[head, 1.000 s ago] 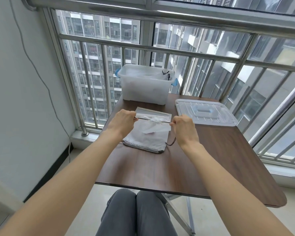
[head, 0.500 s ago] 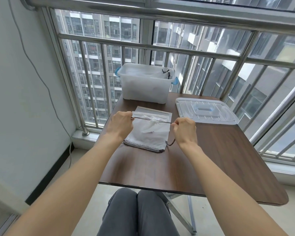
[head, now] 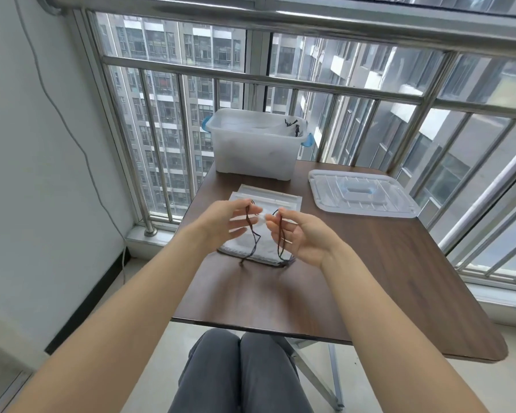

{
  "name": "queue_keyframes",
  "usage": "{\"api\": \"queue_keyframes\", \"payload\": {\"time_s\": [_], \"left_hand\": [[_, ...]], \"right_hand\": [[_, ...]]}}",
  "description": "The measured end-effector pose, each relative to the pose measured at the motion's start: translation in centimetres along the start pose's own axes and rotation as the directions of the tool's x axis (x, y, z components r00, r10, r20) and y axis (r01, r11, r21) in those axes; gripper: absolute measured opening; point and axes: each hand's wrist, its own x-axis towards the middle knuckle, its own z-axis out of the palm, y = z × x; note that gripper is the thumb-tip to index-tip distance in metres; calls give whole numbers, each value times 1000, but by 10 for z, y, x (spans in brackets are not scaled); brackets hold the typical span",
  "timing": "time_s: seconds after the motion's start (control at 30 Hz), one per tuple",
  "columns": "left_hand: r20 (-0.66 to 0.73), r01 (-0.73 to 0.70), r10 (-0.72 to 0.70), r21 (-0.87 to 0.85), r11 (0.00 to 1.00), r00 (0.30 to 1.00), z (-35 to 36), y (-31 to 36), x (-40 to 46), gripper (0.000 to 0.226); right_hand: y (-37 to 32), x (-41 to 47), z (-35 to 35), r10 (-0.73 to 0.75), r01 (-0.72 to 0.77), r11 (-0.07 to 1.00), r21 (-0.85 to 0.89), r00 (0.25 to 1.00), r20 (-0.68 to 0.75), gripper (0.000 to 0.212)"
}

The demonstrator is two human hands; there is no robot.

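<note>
- My left hand [head: 224, 222] is lifted over the middle of the frame; its thumb and forefinger pinch the top of the left cord [head: 253, 235] and the other fingers are fanned out loose
- My right hand [head: 304, 236], just beside it, pinches the top of the right cord [head: 280, 236] the same way, palm turned up and the rest of the fingers softly curled
- Both cords hang down slack to the drawstring pouch [head: 265, 248], which lies flat on the bench [head: 370, 263] right under my hands, its near edge toward me
- There may be something small and pale between my fingertips; I cannot tell what
- The pouch looks like thin, limp cloth: very light, nothing stiff in it, so I judge it will sag and swing if lifted by the cords alone
- The cords are thin and could slip, so a firm pinch near the pouch mouth is where I would hold; for carrying, a flat grip on the cloth edge seems safer
- A clear flat bag [head: 268, 198] lies under the pouch's far end; the open storage bin [head: 253, 156] stands behind it, upper centre, with its lid [head: 361, 195] flat on the bench to the right
</note>
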Motion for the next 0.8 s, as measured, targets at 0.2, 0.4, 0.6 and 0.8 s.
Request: {"api": "queue_keyframes", "payload": {"time_s": [0.2, 0.4, 0.6, 0.8], "left_hand": [[-22, -101, 99, -102, 990, 995, 21, -5, 6, 23], [-29, -165, 163, -159, 973, 986, 29, 0, 4, 8], [-8, -197, 197, -48, 979, 980, 30, -2, 1, 24], [-60, -204, 208, 73, 976, 976, 39, -6, -1, 42]], "right_hand": [[2, -3, 9, -11, -6, 991, 134, 991, 132, 16], [4, -2, 8, -117, 127, 991, -31, 966, 231, 20], [-1, -1, 1, -334, 367, 772, -519, 929, 160, 18], [2, 3, -3, -540, 391, 32, -920, 782, 313, 11]]}}
